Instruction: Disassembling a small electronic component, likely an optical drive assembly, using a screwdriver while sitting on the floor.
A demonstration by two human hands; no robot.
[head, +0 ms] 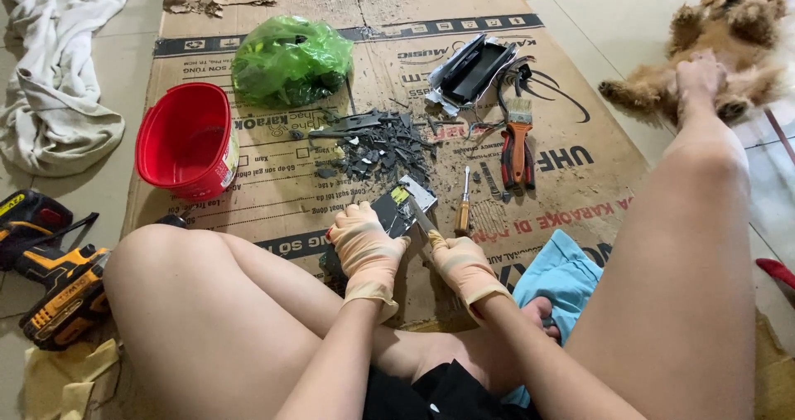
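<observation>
I sit on the floor with both hands in pale rubber gloves. My left hand (365, 250) grips a dark, flat battery-like block (396, 213) with a silver and yellow end, standing on the cardboard sheet (273, 180). My right hand (464, 264) holds a yellow-handled tool (424, 224) whose metal tip is pressed against the top edge of the block. A pile of dark broken scraps (381, 147) lies just beyond the block.
A red bucket (186, 138) and a green plastic bag (290, 60) sit at the left of the cardboard. A screwdriver (464, 205), orange pliers (516, 159), a brush (519, 109) and a black opened case (476, 70) lie to the right. A yellow drill (62, 292) is at the left; a fluffy dog (720, 43) lies by my foot.
</observation>
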